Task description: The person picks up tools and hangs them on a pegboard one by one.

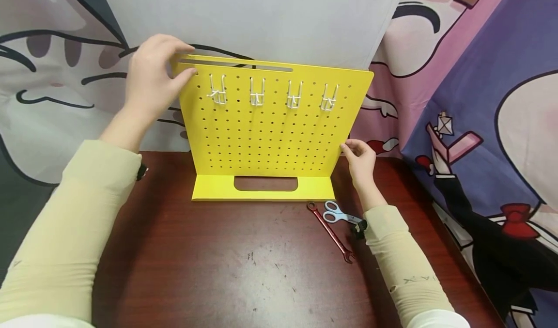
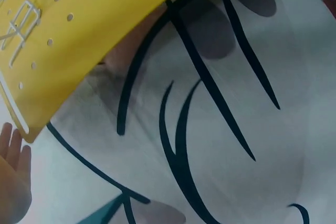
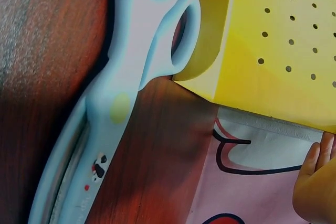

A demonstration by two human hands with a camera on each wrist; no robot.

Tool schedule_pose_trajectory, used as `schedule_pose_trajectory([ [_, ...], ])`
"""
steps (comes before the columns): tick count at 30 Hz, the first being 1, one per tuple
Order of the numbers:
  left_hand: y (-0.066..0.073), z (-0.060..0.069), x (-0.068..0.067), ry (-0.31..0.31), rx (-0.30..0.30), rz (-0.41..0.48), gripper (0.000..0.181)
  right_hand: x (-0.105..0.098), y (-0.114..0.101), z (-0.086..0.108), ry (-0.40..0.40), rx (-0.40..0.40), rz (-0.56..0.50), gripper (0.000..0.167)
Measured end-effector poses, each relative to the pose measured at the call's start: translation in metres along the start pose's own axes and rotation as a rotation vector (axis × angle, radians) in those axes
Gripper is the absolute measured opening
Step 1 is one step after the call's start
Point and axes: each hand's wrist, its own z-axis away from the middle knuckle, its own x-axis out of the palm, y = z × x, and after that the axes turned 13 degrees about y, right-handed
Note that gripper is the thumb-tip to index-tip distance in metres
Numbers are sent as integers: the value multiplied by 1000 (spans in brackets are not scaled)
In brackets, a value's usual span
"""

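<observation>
A yellow pegboard (image 1: 270,139) stands upright on its flat base, with several white wire hooks (image 1: 257,98) in a row near its top. My left hand (image 1: 152,71) grips the top left corner, thumb in front and fingers over the top edge. Lower down, my right hand (image 1: 361,161) holds the right side edge between thumb and fingers. In the left wrist view, fingertips meet the board's corner beside a long slot. Light blue scissors (image 3: 123,82) lie by the base, partly hidden by the right wrist in the head view, and a red wrench (image 1: 331,232) lies beside them.
The board rests toward the back of a dark red-brown wooden table (image 1: 226,265). Behind it hangs a cartoon-printed cloth (image 1: 56,90) with a plain white panel (image 1: 261,18). A purple printed cloth (image 1: 488,124) borders the table's right side.
</observation>
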Motion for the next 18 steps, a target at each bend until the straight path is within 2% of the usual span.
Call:
schedule_pose_trajectory([
  [3, 3, -2, 7, -42, -2, 5, 35, 1, -1, 1, -5, 4, -5, 18],
  [9, 7, -4, 17, -101, 13, -47, 38, 2, -2, 2, -5, 16, 5, 27],
  [12, 7, -3, 21, -95, 16, -48, 37, 2, -2, 2, -5, 20, -13, 27],
  [18, 4, 0, 29, -39, 26, 12, 35, 1, 0, 2, 2, 4, -47, 24],
])
